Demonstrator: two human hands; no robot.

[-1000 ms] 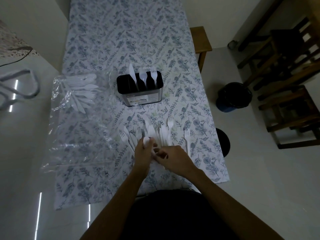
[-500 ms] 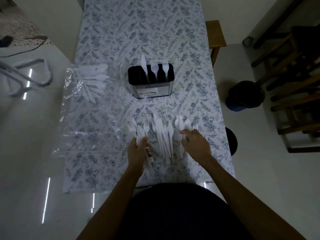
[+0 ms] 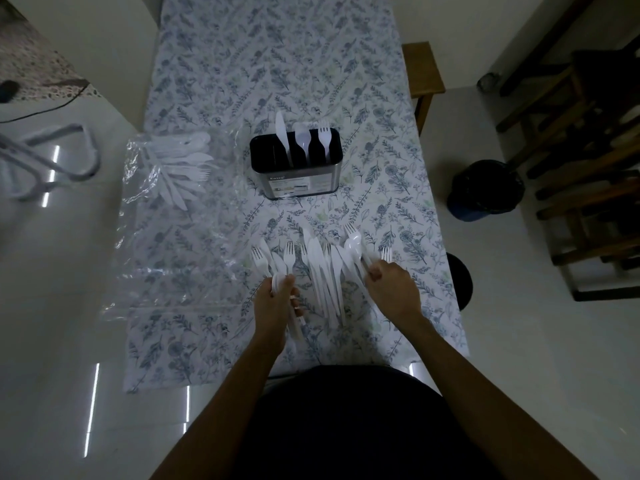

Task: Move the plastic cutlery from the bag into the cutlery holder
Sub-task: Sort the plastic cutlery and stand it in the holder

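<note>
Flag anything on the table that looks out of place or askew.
Loose cutlery lies fanned across the tablecloth in front of the cutlery holder, which holds only a knife, spoon and fork. The plastic bag, some pieces inside, overhangs the table's left edge.

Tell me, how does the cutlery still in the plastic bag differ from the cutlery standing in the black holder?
The cutlery in the clear plastic bag lies flat in a loose bundle, while the pieces in the cutlery holder stand upright. The bag holds many pieces mixed together; the holder shows just three, a knife, a spoon and a fork, each in its own slot. Both sets are white plastic and sit on the floral tablecloth.
</note>
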